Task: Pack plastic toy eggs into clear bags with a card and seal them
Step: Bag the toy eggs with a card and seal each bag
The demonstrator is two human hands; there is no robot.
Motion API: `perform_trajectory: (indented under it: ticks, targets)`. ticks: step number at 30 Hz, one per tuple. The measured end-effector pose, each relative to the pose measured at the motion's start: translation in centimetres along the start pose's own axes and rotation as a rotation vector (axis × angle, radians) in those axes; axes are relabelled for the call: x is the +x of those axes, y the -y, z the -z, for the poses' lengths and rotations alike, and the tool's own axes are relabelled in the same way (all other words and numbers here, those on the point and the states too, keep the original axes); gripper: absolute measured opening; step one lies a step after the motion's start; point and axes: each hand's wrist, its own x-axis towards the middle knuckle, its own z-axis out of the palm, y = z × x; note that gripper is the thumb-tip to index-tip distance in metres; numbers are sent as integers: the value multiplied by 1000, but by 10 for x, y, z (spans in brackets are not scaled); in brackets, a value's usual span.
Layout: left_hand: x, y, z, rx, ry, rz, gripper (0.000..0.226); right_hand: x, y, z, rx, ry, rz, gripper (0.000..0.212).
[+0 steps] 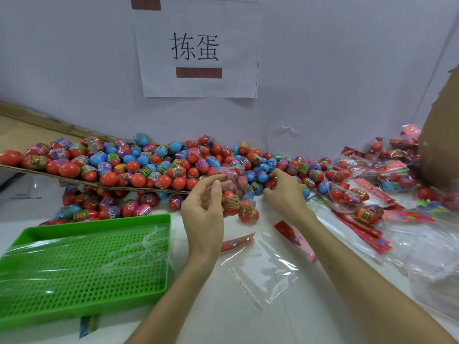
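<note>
A big heap of red, blue and pink plastic toy eggs (pixel 139 167) lies across the back of the white table, partly on a cardboard sheet. My left hand (pixel 203 209) holds a clear bag (pixel 236 194) upright with several eggs inside. Just right of the bag, my right hand (pixel 285 192) reaches into the heap with its fingers closed on a red egg (pixel 270 182). An empty clear bag (pixel 263 269) with a red card (pixel 237 242) at its top lies flat below my hands. A second red card (pixel 295 240) lies beside it.
A green perforated tray (pixel 74 264) with plastic film over it sits at front left. Filled bags of eggs (pixel 347 192) and a stack of red cards (pixel 367 234) lie at right, with loose clear plastic (pixel 434 269) and a cardboard box (pixel 442 145) at the right edge.
</note>
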Motion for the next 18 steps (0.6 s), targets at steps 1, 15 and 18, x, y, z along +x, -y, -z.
perform_trajectory:
  ticks: [1, 15, 18]
  targets:
    - [0, -1, 0, -17, 7, 4, 23, -2, 0, 6, 46, -35, -12, 20]
    - [-7, -5, -5, -96, 194, -28, 17, -87, 55, 81, 722, -97, 435, 25]
    - [-6, -5, -5, -82, 221, -38, 20, -88, 52, 76, 524, -138, 540, 20]
